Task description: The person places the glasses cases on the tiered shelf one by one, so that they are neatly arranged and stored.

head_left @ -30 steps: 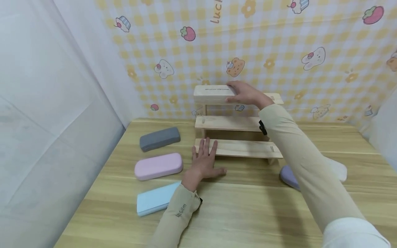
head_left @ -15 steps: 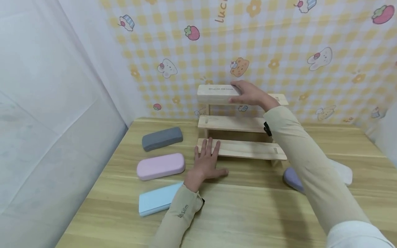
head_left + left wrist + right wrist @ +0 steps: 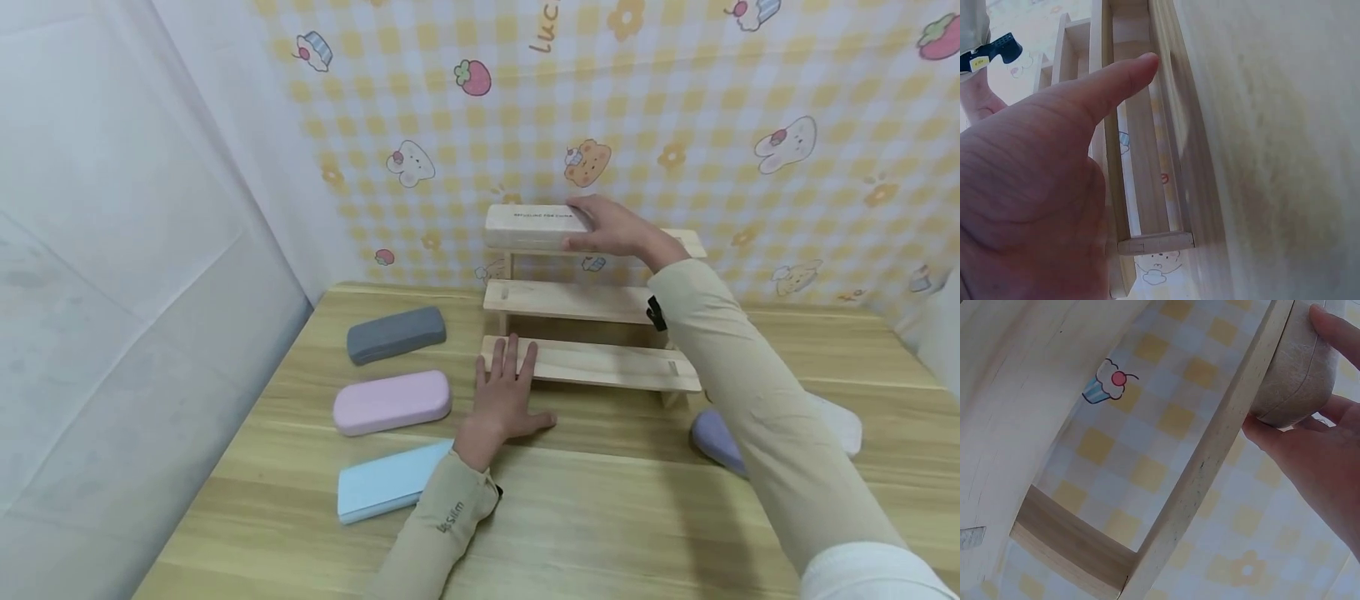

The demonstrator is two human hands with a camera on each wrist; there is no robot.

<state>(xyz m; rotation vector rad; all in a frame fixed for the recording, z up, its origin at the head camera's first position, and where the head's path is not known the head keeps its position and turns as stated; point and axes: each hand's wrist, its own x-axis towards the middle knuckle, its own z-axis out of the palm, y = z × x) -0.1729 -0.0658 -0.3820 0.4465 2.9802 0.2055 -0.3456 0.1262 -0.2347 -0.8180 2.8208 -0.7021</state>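
On the top tier of a wooden three-step display rack [image 3: 615, 364] lies an off-white glasses case [image 3: 528, 227] with small dark lettering, at the left end. My right hand [image 3: 618, 229] grips the case's right end, thumb in front and fingers behind; the right wrist view shows the case [image 3: 1297, 369] resting on the tier's edge. My left hand [image 3: 501, 408] is spread, its straight fingertips resting on the left end of the bottom tier. In the left wrist view its thumb sticks out beside the rack's frame [image 3: 1157, 242].
Left of the rack, grey [image 3: 396, 335], pink [image 3: 393, 402] and light blue [image 3: 390, 482] glasses cases lie on the wooden table [image 3: 600, 533]. A purple case [image 3: 716, 442] and a white one [image 3: 840, 421] lie at right, partly behind my right forearm. A checked curtain [image 3: 420, 100] hangs behind.
The whole scene has shifted slightly to the right in the head view. Both hands keep their places on the rack and the off-white case; the case shows little or no movement on the tier.
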